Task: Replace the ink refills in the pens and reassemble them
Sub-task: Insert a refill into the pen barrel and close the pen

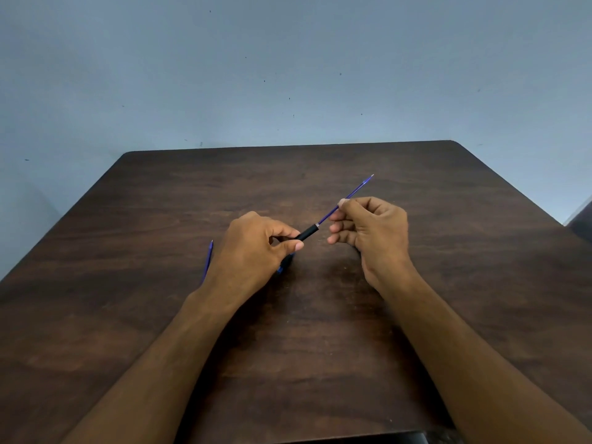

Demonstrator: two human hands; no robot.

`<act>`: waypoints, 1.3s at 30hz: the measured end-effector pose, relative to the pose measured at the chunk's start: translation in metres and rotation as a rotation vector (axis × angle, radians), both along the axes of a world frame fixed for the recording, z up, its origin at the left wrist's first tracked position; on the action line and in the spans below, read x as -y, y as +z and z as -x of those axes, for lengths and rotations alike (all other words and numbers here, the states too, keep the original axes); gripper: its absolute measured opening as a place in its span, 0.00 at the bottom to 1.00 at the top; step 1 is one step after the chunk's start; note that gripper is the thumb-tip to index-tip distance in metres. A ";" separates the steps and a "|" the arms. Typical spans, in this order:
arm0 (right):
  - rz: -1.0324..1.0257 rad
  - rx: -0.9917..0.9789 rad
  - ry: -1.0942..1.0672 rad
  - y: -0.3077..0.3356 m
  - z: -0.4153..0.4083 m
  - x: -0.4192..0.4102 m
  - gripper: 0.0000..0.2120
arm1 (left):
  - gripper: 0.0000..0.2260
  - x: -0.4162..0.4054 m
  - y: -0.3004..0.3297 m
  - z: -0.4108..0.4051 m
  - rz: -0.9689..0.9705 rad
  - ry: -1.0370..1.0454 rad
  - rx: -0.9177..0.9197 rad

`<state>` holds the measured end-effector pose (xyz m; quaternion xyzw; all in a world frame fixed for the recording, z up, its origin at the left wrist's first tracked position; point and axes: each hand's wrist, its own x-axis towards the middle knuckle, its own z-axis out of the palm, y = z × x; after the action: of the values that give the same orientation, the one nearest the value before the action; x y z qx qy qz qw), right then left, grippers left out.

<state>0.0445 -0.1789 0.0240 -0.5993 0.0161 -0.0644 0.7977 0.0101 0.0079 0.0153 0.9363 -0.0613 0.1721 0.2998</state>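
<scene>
My left hand [256, 248] grips a black pen barrel [308, 232] between thumb and fingers, above the middle of the dark wooden table [320, 331]. Its blue rear end [283, 265] shows below my palm. A thin blue ink refill [355, 190] sticks out of the barrel's front end and points up to the right. My right hand [371, 232] pinches this refill near its middle, the tip beyond my fingers. A second blue refill [208, 261] lies on the table to the left, partly hidden behind my left wrist.
The table's far edge [288, 146] meets a pale blue wall. A dark object [579, 225] shows at the right edge of the view, and a black edge [368, 437] runs along the table's near side.
</scene>
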 end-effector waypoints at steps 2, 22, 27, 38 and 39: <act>0.040 0.010 0.033 -0.003 0.001 -0.002 0.06 | 0.09 0.000 0.000 0.000 0.002 0.003 0.016; 0.048 -0.037 0.128 -0.007 0.000 -0.001 0.09 | 0.08 -0.004 0.000 0.000 -0.007 0.035 0.024; 0.138 0.023 0.161 -0.010 0.001 -0.001 0.07 | 0.07 -0.005 0.000 -0.002 -0.046 0.007 0.029; 0.194 0.221 0.157 -0.007 0.005 -0.002 0.08 | 0.09 -0.007 0.002 0.001 -0.001 -0.044 0.140; 0.199 0.218 0.166 -0.007 0.005 -0.002 0.08 | 0.09 -0.007 0.003 0.001 0.001 -0.043 0.140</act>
<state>0.0395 -0.1766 0.0166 -0.6641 -0.1265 -0.0644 0.7340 0.0090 0.0153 0.0180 0.9203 -0.1020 0.2308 0.2991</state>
